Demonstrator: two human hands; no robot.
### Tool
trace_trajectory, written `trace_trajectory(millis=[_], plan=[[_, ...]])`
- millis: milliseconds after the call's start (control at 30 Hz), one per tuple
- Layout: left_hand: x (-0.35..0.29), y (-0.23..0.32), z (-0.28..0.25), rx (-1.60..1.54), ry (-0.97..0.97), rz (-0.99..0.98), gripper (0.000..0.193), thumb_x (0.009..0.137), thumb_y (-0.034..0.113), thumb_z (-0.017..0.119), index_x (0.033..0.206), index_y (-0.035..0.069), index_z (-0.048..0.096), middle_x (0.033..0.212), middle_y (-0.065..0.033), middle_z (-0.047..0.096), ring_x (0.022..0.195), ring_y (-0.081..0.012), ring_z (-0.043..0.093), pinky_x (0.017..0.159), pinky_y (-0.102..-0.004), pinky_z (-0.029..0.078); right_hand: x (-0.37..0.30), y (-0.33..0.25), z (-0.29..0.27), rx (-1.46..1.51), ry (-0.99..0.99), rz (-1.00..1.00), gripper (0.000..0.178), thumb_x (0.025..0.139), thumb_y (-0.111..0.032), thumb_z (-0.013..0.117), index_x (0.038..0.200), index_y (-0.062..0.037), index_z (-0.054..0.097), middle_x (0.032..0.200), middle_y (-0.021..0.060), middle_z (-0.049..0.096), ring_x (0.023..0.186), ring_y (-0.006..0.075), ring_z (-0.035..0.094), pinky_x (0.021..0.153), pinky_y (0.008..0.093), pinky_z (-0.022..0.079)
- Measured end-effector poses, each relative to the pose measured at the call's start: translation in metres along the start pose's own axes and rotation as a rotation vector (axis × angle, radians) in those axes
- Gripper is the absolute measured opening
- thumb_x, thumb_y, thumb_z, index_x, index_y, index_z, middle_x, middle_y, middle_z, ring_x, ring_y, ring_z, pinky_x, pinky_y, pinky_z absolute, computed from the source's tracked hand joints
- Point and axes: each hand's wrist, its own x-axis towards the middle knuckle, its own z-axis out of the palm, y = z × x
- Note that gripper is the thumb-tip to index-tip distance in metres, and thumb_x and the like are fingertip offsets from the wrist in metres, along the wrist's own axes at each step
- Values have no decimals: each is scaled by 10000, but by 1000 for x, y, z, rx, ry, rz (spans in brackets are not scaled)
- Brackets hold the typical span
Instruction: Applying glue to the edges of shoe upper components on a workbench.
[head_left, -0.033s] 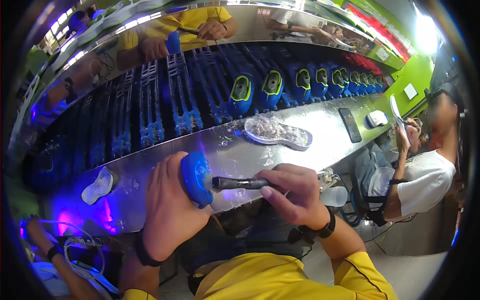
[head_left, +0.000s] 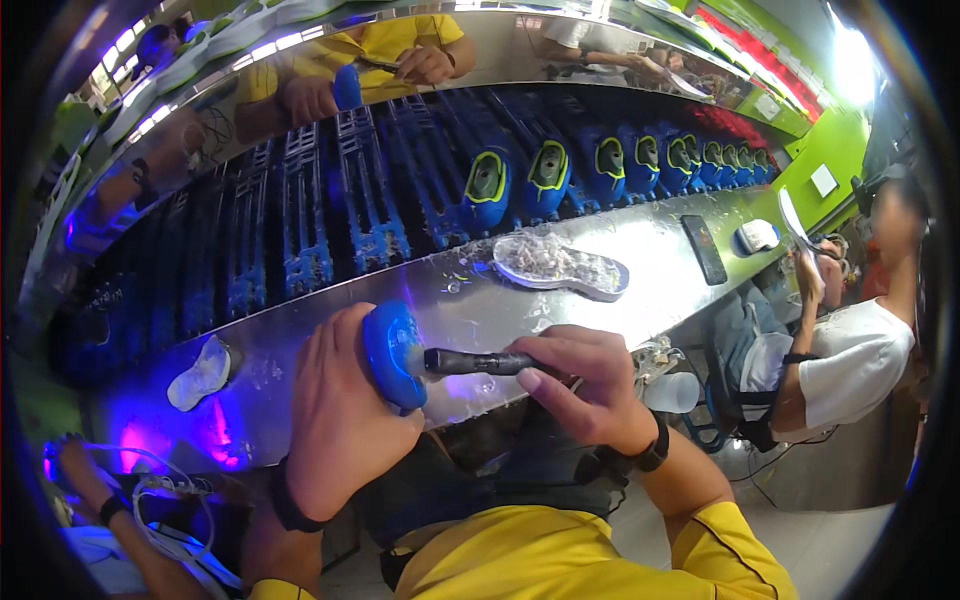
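Observation:
My left hand (head_left: 345, 410) is wrapped round a blue shoe upper (head_left: 392, 355), held upright over the near edge of the metal bench. Its far side is hidden by the hand. In my right hand (head_left: 590, 390), thumb and fingers pinch the black handle of a brush (head_left: 475, 362). The pale bristle end meets the right side of the blue upper. Beyond both hands a white shoe sole (head_left: 562, 265) lies on the bench, covered in crumpled film or scraps.
Blue conveyor slats (head_left: 375, 210) run behind the metal bench (head_left: 470, 295), with several blue shoes (head_left: 488, 190) on them. A dark phone-like slab (head_left: 704, 250) lies at right, a white piece (head_left: 200, 375) at left. A co-worker (head_left: 850, 350) sits at right; another person's arm (head_left: 95, 490) is lower left.
The right hand and the brush handle have turned very slightly. Bench and shoes appear shifted a little to the right in the view.

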Motion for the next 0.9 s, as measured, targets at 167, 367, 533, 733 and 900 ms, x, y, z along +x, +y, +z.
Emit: trace_trajectory(millis=[167,367,533,733,900], plan=[[15,-18,-11,-128,-136,-57,647,670,51,810,1278,36,586,1182,-201,660,1116,-430,654,981,-483,531,11,26,39,196,54,-2,221,944,-95,755,1123,32,776,763,115,663,611,182,591,560,327,432],[27,-34,-22,-210,-282,-165,613,660,112,878,1215,26,633,1102,-181,703,1034,-385,710,917,-448,568,5,47,76,331,120,-6,219,965,-98,750,1144,26,775,788,123,680,636,183,601,584,322,446],[31,-44,-22,-242,-313,-202,651,655,155,914,1231,10,646,1148,-194,713,1063,-375,721,926,-436,576,-18,58,94,315,158,72,221,971,-108,752,1160,4,777,782,129,676,634,193,592,596,328,462],[21,-52,-21,-99,-225,-133,865,666,159,947,1411,-4,538,1306,-235,662,1215,-401,677,1044,-459,547,-46,66,99,205,134,216,216,970,-147,760,1147,-26,790,803,139,703,641,226,644,606,340,497],[-12,-88,-4,-174,-2,-118,1089,687,125,967,1589,-13,373,1416,-224,622,1297,-373,643,1118,-447,510,-57,54,88,108,92,319,240,977,-204,762,1133,-24,793,847,168,737,667,233,686,636,353,526]])
